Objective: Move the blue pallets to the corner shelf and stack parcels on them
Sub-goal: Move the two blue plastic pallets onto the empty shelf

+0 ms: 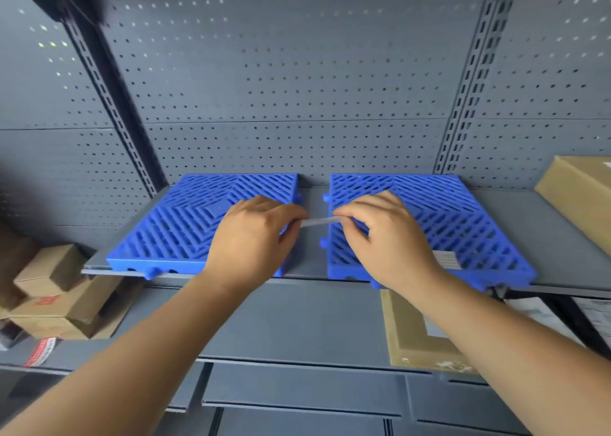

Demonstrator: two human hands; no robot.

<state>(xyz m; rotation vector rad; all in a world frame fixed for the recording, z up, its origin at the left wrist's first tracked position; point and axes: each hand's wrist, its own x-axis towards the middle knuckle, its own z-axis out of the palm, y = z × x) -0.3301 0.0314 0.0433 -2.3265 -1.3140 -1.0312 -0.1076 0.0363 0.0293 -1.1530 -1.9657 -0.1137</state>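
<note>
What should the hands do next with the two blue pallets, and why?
Probably slide the right pallet left to meet the left pallet: a gap of bare shelf separates them, and both hands pinch a pale strip across it.

Even, soft light falls on the pegboard wall (297, 88); small holes at its upper left glow bright (light from behind). Straight uprights bow toward the edges, and the far left corners smear into blur.
</note>
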